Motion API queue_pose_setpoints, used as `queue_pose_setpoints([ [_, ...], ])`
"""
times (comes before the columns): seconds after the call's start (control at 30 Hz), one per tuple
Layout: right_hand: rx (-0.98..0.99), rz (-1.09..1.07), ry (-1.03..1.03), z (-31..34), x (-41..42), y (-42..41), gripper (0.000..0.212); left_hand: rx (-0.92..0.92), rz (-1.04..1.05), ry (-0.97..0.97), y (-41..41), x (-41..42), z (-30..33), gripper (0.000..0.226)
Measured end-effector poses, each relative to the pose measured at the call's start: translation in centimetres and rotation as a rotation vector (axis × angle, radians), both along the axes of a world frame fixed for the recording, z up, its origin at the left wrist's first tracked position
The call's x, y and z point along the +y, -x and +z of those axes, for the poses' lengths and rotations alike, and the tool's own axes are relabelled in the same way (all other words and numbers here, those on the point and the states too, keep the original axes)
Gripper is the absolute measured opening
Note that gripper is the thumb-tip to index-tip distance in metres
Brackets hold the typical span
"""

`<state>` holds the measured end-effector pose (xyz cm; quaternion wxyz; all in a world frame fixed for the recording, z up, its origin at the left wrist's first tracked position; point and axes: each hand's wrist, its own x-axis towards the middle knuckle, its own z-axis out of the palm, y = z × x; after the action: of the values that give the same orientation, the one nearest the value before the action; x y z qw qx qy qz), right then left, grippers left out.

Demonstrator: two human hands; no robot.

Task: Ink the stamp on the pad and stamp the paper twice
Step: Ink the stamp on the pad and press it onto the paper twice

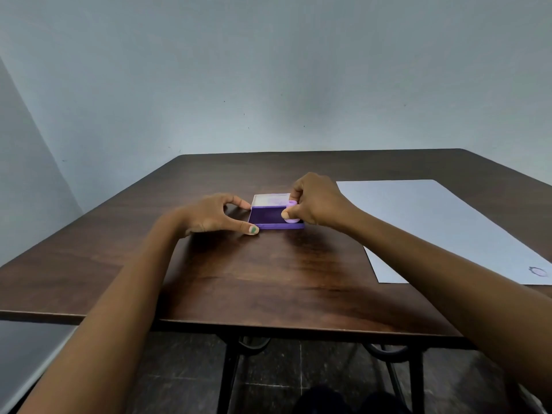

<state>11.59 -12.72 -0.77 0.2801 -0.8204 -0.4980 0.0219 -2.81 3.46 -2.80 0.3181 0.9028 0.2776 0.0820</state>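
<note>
A purple ink pad [267, 218] lies open in the middle of the dark wooden table [268, 279], its pale lid [270, 201] folded back behind it. My right hand [316, 201] is closed around a small pink stamp [292, 211], whose base rests on the right part of the pad. My left hand [216, 215] rests on the table at the pad's left side, thumb and forefinger touching its near and far left corners. A white sheet of paper [442, 228] lies to the right, with one purple stamp mark [538, 271] near its front right corner.
The table's front edge runs close to me, with black metal legs [230, 372] and a dark tiled floor below. A pale wall stands behind the table. A grey surface [27, 354] sits at the lower left.
</note>
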Motion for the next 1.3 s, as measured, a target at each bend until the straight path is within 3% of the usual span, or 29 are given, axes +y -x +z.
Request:
queue_pose_setpoints([
  [0.17, 0.108, 0.011, -0.004, 0.5, -0.5, -0.7, 0.030, -0.002, 0.008, 0.011, 0.0, 0.2, -0.1, 0.068],
  [0.33, -0.074, 0.011, -0.017, -0.2, -0.2, 0.2, 0.029, 0.013, 0.011, 0.003, -0.1, 0.5, -0.1, 0.064],
  [0.53, -0.096, -0.025, -0.031, -0.3, -0.4, 0.6, 0.026, 0.006, 0.016, 0.013, 0.0, 0.2, 0.0, 0.058],
  [0.7, 0.060, 0.021, 0.062, 1.2, -1.0, -0.1, 0.037, 0.015, 0.004, 0.014, 0.2, -0.4, 0.3, 0.051],
  [0.83, 0.424, 0.010, -0.028, 2.6, -1.2, -0.8, 0.030, 0.027, 0.002, 0.017, 0.1, -0.5, 0.4, 0.056],
  [0.97, 1.045, 0.007, -0.246, 3.7, -2.9, -1.8, 0.010, 0.035, -0.004, 0.010, 0.2, -0.4, 0.4, 0.063],
  [1.07, 1.527, 0.065, -0.428, 3.9, -5.5, -2.5, 0.010, 0.049, 0.028, -0.013, 0.2, -0.3, 0.3, 0.083],
  [1.17, 1.705, 0.152, -0.554, 3.5, -8.7, -2.7, 0.009, 0.076, 0.058, -0.034, 0.1, -0.3, 0.3, 0.105],
  [1.3, 1.752, 0.165, -0.667, 3.0, -12.7, -2.7, 0.008, 0.007, 0.183, -0.145, 0.3, -0.8, 0.5, 0.112],
])
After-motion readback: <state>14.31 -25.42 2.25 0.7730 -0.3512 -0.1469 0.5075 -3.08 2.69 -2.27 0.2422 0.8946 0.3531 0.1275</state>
